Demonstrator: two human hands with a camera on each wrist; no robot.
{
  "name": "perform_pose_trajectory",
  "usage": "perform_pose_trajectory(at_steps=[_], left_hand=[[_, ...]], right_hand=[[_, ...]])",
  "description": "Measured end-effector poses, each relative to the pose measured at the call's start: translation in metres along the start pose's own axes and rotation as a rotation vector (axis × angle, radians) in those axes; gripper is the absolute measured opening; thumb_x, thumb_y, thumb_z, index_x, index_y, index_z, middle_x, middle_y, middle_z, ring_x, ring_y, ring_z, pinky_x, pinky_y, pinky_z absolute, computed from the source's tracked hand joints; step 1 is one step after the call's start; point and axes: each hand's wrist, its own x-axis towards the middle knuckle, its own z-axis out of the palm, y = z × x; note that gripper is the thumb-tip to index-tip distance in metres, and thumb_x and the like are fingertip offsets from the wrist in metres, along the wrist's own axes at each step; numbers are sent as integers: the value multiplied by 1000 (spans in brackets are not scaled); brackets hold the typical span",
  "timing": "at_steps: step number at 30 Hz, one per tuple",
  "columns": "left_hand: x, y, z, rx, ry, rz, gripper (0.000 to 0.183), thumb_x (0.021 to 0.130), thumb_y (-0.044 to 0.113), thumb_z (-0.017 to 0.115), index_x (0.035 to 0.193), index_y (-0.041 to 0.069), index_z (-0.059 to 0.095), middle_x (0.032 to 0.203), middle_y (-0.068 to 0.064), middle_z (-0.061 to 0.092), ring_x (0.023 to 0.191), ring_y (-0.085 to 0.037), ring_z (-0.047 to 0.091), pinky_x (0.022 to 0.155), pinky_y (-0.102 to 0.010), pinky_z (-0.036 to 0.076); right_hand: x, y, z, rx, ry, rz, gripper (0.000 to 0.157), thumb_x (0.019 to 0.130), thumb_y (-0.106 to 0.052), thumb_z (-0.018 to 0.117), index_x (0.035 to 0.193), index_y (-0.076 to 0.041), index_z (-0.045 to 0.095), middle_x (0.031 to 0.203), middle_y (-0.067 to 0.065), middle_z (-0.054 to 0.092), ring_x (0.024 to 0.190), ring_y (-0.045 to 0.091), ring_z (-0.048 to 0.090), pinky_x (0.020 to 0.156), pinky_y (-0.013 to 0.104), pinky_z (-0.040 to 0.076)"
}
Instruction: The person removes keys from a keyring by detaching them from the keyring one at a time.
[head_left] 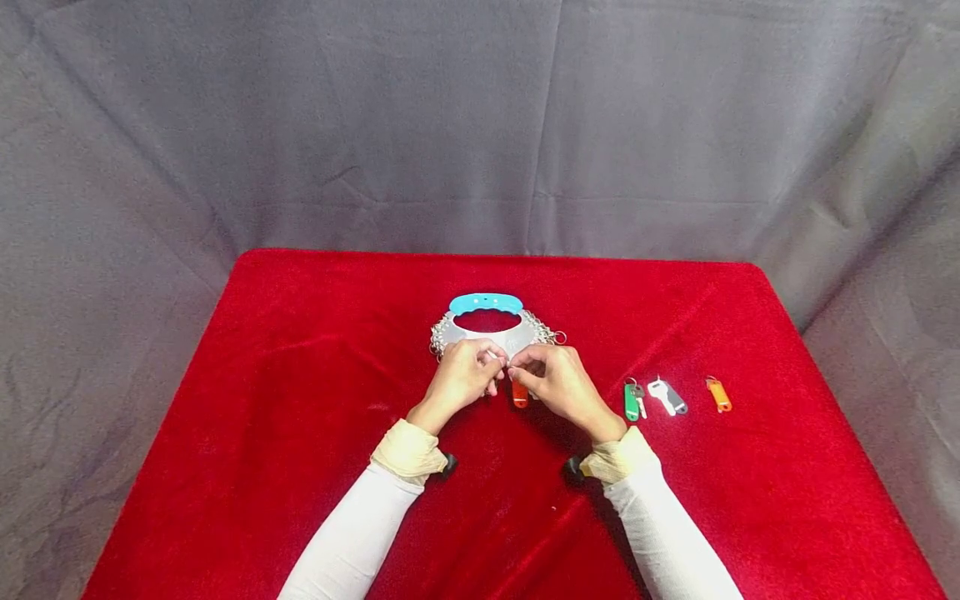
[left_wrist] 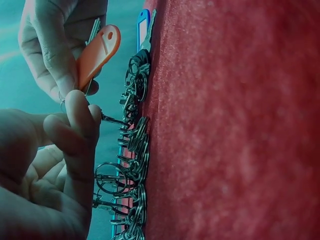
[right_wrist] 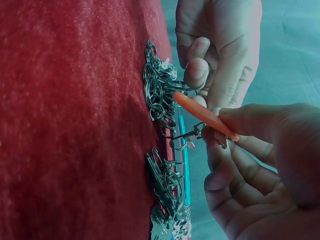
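Note:
A large ring-shaped metal key holder [head_left: 487, 337] with a blue grip [head_left: 486, 304] lies on the red cloth, many small rings and clasps [left_wrist: 132, 135] bunched along its edge. My left hand [head_left: 468, 371] pinches at the near edge of the holder, around a small metal ring or clasp that its fingertips mostly hide. Close beside it, my right hand [head_left: 557, 379] holds an orange key tag [right_wrist: 205, 114] between thumb and fingers. A key [left_wrist: 93, 31] shows behind the tag in the left wrist view. The fingertips of both hands meet at the tag's ring end.
To the right lie a green key tag [head_left: 631, 402] with a key, a dark grey tag [head_left: 677, 398] beside a silver key [head_left: 661, 396], and a yellow-orange tag [head_left: 719, 395]. A blue tag [left_wrist: 143, 30] hangs among the clasps. Grey curtains [head_left: 480, 125] surround the table.

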Motion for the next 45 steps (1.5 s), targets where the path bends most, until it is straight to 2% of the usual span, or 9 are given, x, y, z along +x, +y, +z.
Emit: perform_pose_trajectory(at_steps=[12,22,28,32,35,37,40,43,45], left_hand=[[0,1,-1,18,28,67,10,97,-2,65,102,-2,74,78,-13,76,57,-23,71,51,-21,50],[0,1,-1,34,48,85,11,95,1,70,103,2,76,80,-11,76,60,-17,71,54,-19,48],[0,1,0,44,51,86,9,95,1,71,103,2,76,84,-10,78,64,-21,74,55,-19,50],[1,2,0,-36,38,67,11,95,-2,71,105,-2,75,91,-16,78,67,-24,75,57,-19,52],[1,3,-1,-120,30,18,11,95,-3,67,105,-6,71,90,-19,77,63,-19,72,56,-18,51],[1,3,-1,-140,26,-22,11,96,-1,65,104,-6,70,86,-20,75,58,-13,66,53,-19,49],[0,4,-1,-87,22,-63,14,97,5,63,101,-4,72,75,-15,73,54,-5,57,52,-19,44],[-1,5,-2,-15,10,-64,17,98,9,62,97,-1,76,65,-8,69,52,-2,50,53,-19,39],[-2,4,-1,-7,-3,-65,19,98,11,62,91,-1,75,61,-2,64,52,-1,47,52,-20,35]], right_hand=[[0,0,-1,-14,-4,19,4,90,-8,80,93,-5,81,82,0,77,72,7,67,67,28,55],[0,-1,-3,5,11,8,5,88,-3,81,91,-5,80,82,2,77,71,7,66,67,27,55],[0,0,-2,-17,18,-33,4,88,-3,82,89,-5,79,81,2,76,71,8,65,66,28,54],[0,2,-1,-48,25,-75,5,87,-3,82,88,-7,80,82,2,76,73,10,67,67,31,55],[-1,3,-1,-60,38,-101,5,87,-3,82,87,-7,80,81,1,76,73,11,66,68,32,55],[-1,4,-1,-63,46,-114,5,86,-2,82,87,-7,80,80,1,75,73,11,65,68,32,54],[-1,5,-1,-69,51,-127,6,86,-2,82,86,-7,80,79,0,74,71,11,64,66,31,53],[-1,6,0,-70,46,-134,6,86,-2,83,87,-8,80,80,0,74,71,11,64,67,31,53],[-2,7,-1,-67,43,-142,6,87,-3,83,87,-8,80,80,-1,74,72,11,64,67,32,53]])
